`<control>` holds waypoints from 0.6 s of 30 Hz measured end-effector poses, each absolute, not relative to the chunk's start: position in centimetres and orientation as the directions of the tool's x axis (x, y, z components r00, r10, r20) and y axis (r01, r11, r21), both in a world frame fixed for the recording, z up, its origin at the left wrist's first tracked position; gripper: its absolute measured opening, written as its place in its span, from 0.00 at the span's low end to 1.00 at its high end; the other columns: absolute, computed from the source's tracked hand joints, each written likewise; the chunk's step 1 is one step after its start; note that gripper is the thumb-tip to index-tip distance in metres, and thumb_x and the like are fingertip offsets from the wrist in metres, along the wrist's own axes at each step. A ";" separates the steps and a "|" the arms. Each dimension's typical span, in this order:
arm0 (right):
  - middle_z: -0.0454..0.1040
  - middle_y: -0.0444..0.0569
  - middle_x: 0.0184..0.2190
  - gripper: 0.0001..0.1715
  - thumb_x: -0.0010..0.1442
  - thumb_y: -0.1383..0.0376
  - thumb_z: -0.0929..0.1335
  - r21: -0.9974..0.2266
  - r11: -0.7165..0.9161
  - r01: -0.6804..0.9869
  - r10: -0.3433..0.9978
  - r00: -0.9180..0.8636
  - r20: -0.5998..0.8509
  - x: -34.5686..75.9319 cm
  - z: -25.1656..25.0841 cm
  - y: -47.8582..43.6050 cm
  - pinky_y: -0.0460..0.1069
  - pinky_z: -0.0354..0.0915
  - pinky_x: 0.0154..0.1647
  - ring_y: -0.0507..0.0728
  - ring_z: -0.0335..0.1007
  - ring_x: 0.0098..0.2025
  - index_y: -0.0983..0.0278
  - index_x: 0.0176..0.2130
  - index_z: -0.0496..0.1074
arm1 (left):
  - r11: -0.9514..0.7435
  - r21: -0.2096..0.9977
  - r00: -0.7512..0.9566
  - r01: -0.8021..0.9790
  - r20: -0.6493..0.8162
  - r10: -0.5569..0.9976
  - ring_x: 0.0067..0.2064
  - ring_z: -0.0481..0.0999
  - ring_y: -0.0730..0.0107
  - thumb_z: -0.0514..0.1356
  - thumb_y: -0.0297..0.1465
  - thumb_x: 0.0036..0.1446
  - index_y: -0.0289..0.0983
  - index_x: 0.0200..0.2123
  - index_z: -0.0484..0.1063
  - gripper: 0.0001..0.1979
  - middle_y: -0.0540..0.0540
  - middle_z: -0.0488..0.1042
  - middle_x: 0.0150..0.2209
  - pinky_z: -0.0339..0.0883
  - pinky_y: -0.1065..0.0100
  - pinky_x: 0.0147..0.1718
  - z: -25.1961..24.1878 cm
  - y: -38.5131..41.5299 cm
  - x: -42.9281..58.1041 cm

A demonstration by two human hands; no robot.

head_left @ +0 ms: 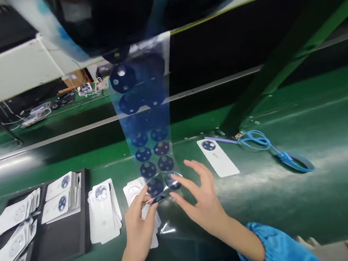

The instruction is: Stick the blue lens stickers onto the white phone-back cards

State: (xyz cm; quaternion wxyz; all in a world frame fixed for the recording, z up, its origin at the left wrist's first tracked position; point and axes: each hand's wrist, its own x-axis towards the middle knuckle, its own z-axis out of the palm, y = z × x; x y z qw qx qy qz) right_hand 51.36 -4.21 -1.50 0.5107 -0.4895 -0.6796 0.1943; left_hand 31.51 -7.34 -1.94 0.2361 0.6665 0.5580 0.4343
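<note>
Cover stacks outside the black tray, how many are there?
2: a stack beside the tray, a second stack under the left hand and film. A lone cover lies apart, right.

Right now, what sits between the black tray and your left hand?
Head view: one stack of white covers lies between the black tray and the left hand, which pinches the film strip. Another stack lies under that hand.
</note>
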 end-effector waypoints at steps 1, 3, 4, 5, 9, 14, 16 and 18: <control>0.66 0.53 0.62 0.20 0.60 0.66 0.75 -0.602 0.530 0.598 0.773 -0.049 0.632 51.4 -1.0 -4.3 0.66 0.57 0.65 0.68 0.56 0.66 0.51 0.51 0.78 | -0.313 0.773 0.045 0.552 0.347 0.937 0.42 0.80 0.68 0.59 0.29 0.69 0.42 0.61 0.68 0.19 0.47 0.77 0.40 0.77 0.67 0.44 -1.8 -7.1 31.2; 0.70 0.48 0.60 0.18 0.62 0.68 0.74 -0.276 0.637 0.720 0.613 -0.255 0.748 51.3 0.3 -4.3 0.63 0.49 0.67 0.63 0.59 0.63 0.50 0.49 0.79 | -0.411 0.711 0.145 0.570 0.405 0.903 0.43 0.80 0.67 0.58 0.28 0.69 0.42 0.60 0.70 0.17 0.45 0.78 0.41 0.76 0.67 0.43 -1.6 -6.6 30.8; 0.74 0.46 0.56 0.15 0.64 0.69 0.72 -0.191 0.675 0.712 0.571 -0.341 0.747 51.2 0.9 -4.3 0.62 0.46 0.68 0.60 0.63 0.59 0.52 0.48 0.79 | -0.454 0.679 0.191 0.577 0.428 0.883 0.43 0.80 0.66 0.57 0.27 0.69 0.41 0.60 0.70 0.17 0.45 0.78 0.42 0.76 0.67 0.42 -1.4 -6.4 30.7; 0.77 0.45 0.53 0.13 0.66 0.70 0.70 -0.144 0.708 0.691 0.545 -0.406 0.733 51.1 1.4 -4.2 0.60 0.44 0.68 0.57 0.66 0.55 0.54 0.46 0.79 | -0.490 0.647 0.231 0.584 0.447 0.864 0.44 0.80 0.66 0.57 0.26 0.70 0.40 0.60 0.70 0.18 0.44 0.78 0.43 0.76 0.67 0.42 -1.3 -6.3 30.5; 0.81 0.44 0.42 0.13 0.70 0.72 0.65 -0.043 0.817 0.576 0.443 -0.577 0.686 51.0 2.6 -3.5 0.57 0.50 0.63 0.54 0.69 0.47 0.62 0.39 0.79 | -0.602 0.509 0.366 0.615 0.491 0.790 0.42 0.79 0.67 0.55 0.25 0.71 0.39 0.63 0.66 0.20 0.43 0.78 0.43 0.75 0.67 0.41 -1.2 -5.5 29.8; 0.81 0.52 0.42 0.18 0.70 0.74 0.61 -0.014 0.849 0.528 0.438 -0.688 0.578 51.4 3.9 -4.2 0.59 0.59 0.57 0.59 0.70 0.46 0.67 0.38 0.78 | -0.668 0.334 0.479 0.664 0.495 0.724 0.40 0.78 0.63 0.55 0.41 0.71 0.32 0.66 0.61 0.27 0.41 0.77 0.39 0.76 0.64 0.39 -2.1 -4.1 28.4; 0.80 0.54 0.41 0.18 0.69 0.74 0.60 -0.118 0.818 0.563 0.522 -0.640 0.564 51.9 5.4 -5.1 0.59 0.64 0.55 0.61 0.71 0.46 0.67 0.38 0.78 | -0.666 0.283 0.499 0.690 0.481 0.721 0.46 0.78 0.55 0.51 0.56 0.65 0.27 0.66 0.59 0.41 0.33 0.76 0.44 0.76 0.57 0.44 -2.7 -4.0 28.0; 0.79 0.54 0.41 0.16 0.68 0.75 0.62 -0.378 0.735 0.563 0.676 -0.565 0.473 52.2 7.0 -5.9 0.54 0.70 0.49 0.60 0.72 0.45 0.65 0.39 0.79 | -0.648 0.239 0.503 0.723 0.461 0.731 0.54 0.75 0.44 0.48 0.62 0.61 0.25 0.65 0.61 0.48 0.26 0.73 0.53 0.75 0.49 0.48 -3.3 -4.7 27.7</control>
